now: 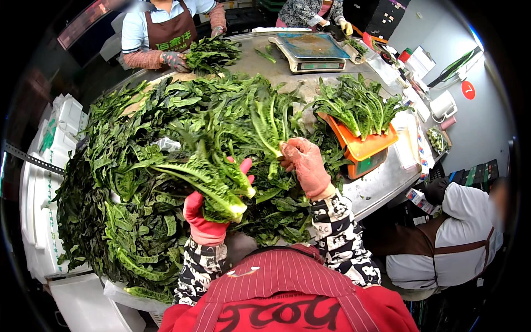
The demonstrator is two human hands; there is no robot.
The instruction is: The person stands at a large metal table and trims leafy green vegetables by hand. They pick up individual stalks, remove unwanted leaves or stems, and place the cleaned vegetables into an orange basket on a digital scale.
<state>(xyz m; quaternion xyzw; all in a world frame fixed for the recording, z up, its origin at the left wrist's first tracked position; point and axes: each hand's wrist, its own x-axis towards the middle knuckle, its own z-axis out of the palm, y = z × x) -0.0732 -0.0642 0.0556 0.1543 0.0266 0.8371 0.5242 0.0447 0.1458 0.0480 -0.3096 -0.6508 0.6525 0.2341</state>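
Head view: an orange scale (pixel 362 148) stands on the metal worktop (pixel 381 185), and its tray carries a bunch of leafy greens (pixel 357 108) standing with their cut ends down. Left of the scale, a large heap of loose greens (pixel 138 166) covers most of the worktop. Beyond the scale, toward the far edge, a grey scale (pixel 310 52) sits with its pan holding only a few scraps.

Near the heap's front edge, left of the orange scale, the left hand (pixel 204 218) in a pink glove is closed around a bundle of greens (pixel 213 182), gripping it near the pale cut stems, with the leaves pointing away toward the heap. The right hand (pixel 304 163), also gloved, is raised just beside the orange scale, fingers pinched on a single stalk (pixel 268 130) that stands upright. Both forearms wear black-and-white patterned sleeves.

Across the heap, another person's gloved hand (pixel 176 60) rests on a smaller pile of greens (pixel 213 53).
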